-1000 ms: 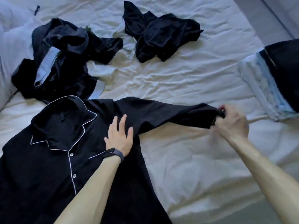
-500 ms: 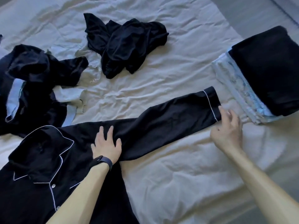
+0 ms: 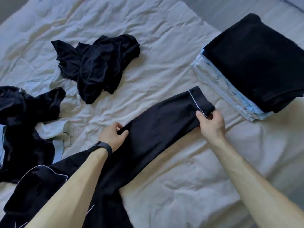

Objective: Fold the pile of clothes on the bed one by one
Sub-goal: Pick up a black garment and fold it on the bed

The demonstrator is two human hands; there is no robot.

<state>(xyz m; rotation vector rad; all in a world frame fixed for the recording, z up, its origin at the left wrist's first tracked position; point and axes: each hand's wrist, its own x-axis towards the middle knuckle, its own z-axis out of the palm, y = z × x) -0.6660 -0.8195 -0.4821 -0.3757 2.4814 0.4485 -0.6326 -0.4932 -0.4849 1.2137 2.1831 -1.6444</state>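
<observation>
Pyjama shirt [image 3: 108,186] lies flat on the bed [image 3: 181,186]; its sleeve [image 3: 156,134] runs up and right from the body toward the folded stack [image 3: 255,63]; right hand [image 3: 212,125] pinches the cuff [image 3: 202,101] at the far end; left hand [image 3: 111,137] seemingly grips the sleeve's upper edge nearer the shoulder; folding inward means carrying the cuff leftward.

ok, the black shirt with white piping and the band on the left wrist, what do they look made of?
The black shirt: thin woven cloth, mostly matte; it drapes limp with soft creases. Cotton or viscose, cannot tell. The wristband: smooth matte black strap holding a firm curve, likely silicone or rubber.
</observation>
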